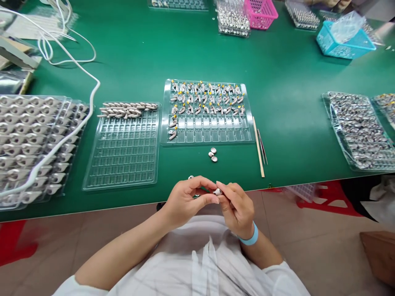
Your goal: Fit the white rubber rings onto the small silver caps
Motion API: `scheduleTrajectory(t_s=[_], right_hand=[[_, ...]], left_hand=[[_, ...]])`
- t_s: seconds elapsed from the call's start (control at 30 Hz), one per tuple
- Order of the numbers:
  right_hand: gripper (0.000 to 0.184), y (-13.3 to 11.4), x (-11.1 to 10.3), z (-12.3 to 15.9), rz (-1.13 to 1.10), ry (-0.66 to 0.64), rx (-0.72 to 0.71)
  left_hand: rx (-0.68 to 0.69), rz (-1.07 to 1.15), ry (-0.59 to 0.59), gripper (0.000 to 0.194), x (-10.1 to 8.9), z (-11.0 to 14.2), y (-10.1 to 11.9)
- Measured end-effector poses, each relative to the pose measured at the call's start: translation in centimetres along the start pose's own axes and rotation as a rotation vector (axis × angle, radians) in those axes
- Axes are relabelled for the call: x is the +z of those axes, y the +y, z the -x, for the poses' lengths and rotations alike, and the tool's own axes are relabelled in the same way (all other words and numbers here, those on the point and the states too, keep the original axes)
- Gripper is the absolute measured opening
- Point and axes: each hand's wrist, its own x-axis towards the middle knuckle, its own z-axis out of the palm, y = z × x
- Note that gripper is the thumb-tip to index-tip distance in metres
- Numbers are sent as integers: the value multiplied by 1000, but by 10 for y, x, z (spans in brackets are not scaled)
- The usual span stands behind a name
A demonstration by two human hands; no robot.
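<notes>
Near the table's front edge, my left hand (191, 200) and my right hand (237, 205) meet and pinch a small white-and-silver part (217, 192) between their fingertips. It looks like an earbud housing, though fingers hide much of it. Just beyond my hands lie a few round silver caps (212, 155). Another small ring-shaped piece (191, 177) shows beside my left hand, partly hidden. Farther on stands a clear compartment tray (212, 137), its back rows filled with beige stemmed parts bearing yellow tabs. Tweezers (262, 146) and a wooden stick (258, 148) lie right of that tray.
A clear tray (123, 164) at left holds beige stems in its back rows. Stacked trays of beige parts (31, 144) stand far left under a white cable (95, 88). Trays of silver parts (361, 127) lie right. Pink (261, 14) and blue baskets (342, 47) stand behind.
</notes>
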Motion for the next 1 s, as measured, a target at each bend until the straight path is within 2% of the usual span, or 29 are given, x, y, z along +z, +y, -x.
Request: scheduleTrajectory(t_s=[0.13,0.3,0.4,0.67,0.9,1.0], right_hand=[[39,-2,-6,-4,-129,-65,95],[39,-5,-13,-9,-209,-138,152],[38,-5,-14,-8,-224,-124,161],[30,-8,-12,-3,-245,-66,273],[24,-12,-14,-5,-314,-53,303],[21,-11,-13,-4,-431,-66,381]], left_hand=[[33,-12,-53,16,-4,-1,2],[242,-162,-66,7,-10,-3,4],[351,-240,-68,6,-10,-3,3],[497,-349,-67,12,-9,-3,2],[482,-342,-111,10,-12,-4,0],[489,-324,-110,10,-12,-4,-1]])
